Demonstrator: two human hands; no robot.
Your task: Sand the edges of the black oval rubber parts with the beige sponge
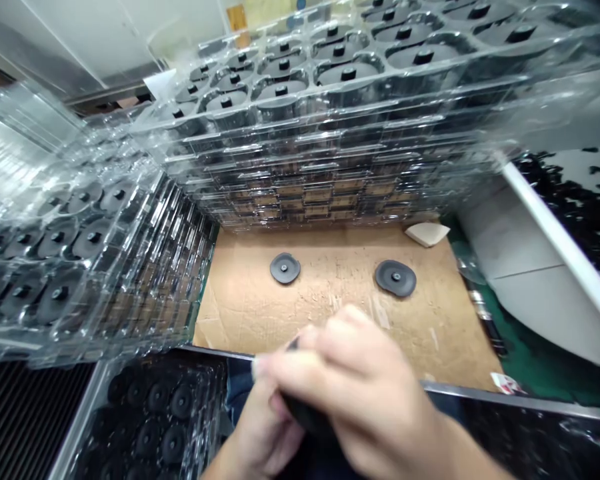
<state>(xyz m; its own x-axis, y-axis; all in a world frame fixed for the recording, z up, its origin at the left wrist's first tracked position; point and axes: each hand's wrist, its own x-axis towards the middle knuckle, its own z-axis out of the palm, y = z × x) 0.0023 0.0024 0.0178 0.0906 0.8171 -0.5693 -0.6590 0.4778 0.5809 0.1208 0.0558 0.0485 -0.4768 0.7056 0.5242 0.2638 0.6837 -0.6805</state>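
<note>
Above cardboard sheet (330, 313), left hand (265, 427) and right hand (360, 380) closed on blurred black part (305, 415); stacked clear trays (330, 143) rising beyond.

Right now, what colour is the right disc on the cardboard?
The disc is dark grey in the head view.

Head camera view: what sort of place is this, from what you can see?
Probably a factory production or packing station. Stacked clear plastic trays hold rows of black studded discs, two more discs lie on a cardboard sheet, and the right hand grips a dark part.
</note>
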